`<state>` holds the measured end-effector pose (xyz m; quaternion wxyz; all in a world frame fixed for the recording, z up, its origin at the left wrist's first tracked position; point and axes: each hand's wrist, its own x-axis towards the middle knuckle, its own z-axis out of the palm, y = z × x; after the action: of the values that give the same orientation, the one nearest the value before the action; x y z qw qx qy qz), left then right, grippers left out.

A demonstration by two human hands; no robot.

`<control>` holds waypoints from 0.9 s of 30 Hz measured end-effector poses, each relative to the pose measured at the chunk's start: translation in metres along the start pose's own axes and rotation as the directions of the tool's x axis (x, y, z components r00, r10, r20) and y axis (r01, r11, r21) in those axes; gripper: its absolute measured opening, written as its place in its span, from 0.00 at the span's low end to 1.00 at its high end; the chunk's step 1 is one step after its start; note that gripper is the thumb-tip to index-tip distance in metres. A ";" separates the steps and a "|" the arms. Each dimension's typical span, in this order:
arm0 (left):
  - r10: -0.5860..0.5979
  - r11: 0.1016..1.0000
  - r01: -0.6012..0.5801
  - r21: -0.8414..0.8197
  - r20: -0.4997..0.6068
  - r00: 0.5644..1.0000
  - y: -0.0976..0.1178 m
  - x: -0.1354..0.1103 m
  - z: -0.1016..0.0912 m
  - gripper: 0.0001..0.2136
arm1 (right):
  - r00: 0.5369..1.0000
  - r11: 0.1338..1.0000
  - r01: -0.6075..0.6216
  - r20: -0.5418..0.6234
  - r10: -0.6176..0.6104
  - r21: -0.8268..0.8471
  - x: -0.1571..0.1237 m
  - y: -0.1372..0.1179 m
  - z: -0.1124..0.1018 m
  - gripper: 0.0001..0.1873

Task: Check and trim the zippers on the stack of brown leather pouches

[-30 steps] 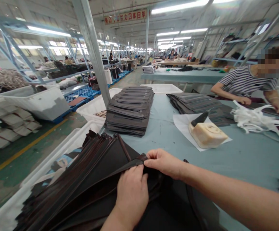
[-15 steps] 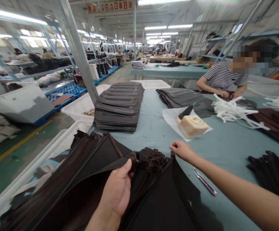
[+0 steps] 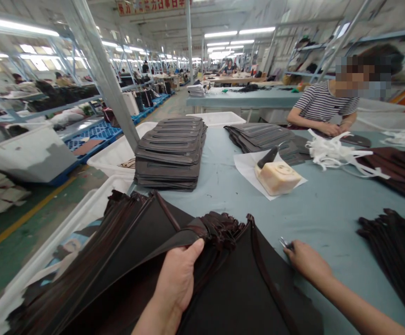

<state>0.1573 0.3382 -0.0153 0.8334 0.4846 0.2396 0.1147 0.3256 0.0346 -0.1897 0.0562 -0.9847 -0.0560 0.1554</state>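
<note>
My left hand [image 3: 179, 274] is closed on the edge of a dark fabric piece [image 3: 146, 258], thumb on top. This piece belongs to a thick bundle of dark pieces [image 3: 118, 223] with brown bound edges, fanned out in front of me. Another dark panel [image 3: 230, 279] from it lies spread under and beside that hand. To the right, my right hand [image 3: 307, 260] closes around small thread snips [image 3: 283, 242] at the tabletop. Only the metal tips show beyond the fingers; the rest is covered by the hand.
Beyond the bundle stands a stack of grey panels [image 3: 169, 153]. A yellowish block [image 3: 278, 177] with a black-handled tool [image 3: 269, 156] sits on white paper. White straps [image 3: 331, 151] and dark strips [image 3: 394, 251] lie to the right. A co-worker [image 3: 328, 104] works across the table; white bins [image 3: 110, 160] flank its left side.
My right hand has left the corner of the dark fabric, moved right and down, and taken hold of the thread snips. My left hand keeps its grip, shifted slightly right.
</note>
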 end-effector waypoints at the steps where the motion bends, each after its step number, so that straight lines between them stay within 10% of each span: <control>1: 0.000 1.000 0.000 0.004 0.002 1.000 -0.001 -0.001 0.000 0.09 | 1.000 0.998 -0.015 0.018 0.014 0.067 -0.004 0.005 0.006 0.11; 5: 0.000 1.000 0.000 0.013 -0.015 1.000 -0.002 -0.005 0.000 0.09 | 0.997 0.974 -0.046 0.064 0.033 0.223 -0.019 0.002 0.002 0.12; 9: 0.073 0.992 -0.074 0.101 0.012 0.997 -0.005 -0.011 0.006 0.10 | 0.971 0.897 -0.060 -0.184 0.155 0.438 -0.049 -0.036 -0.066 0.16; 11: 0.103 0.974 -0.103 0.201 0.008 0.995 -0.009 -0.014 0.011 0.10 | 0.973 0.744 0.022 -0.185 0.138 0.668 -0.079 -0.071 -0.105 0.15; 14: 0.132 0.941 -0.122 0.316 -0.010 0.991 -0.014 -0.018 0.018 0.10 | 0.976 0.375 -0.056 0.130 -0.177 0.925 -0.135 -0.135 -0.135 0.13; 19: 0.044 0.916 -0.026 0.400 -0.034 0.998 -0.018 -0.021 0.018 0.12 | 0.863 0.195 -0.251 0.311 -0.399 0.948 -0.187 -0.208 -0.120 0.14; 27: -0.070 0.911 0.079 0.404 -0.037 0.997 -0.035 -0.022 0.009 0.14 | 0.870 0.166 -0.303 0.343 -0.355 0.939 -0.172 -0.214 -0.104 0.16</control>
<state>0.1416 0.3042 -0.0353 0.7162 0.6358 0.2855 0.0362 0.1754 0.2145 -0.0120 0.6646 -0.6320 0.0279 0.3977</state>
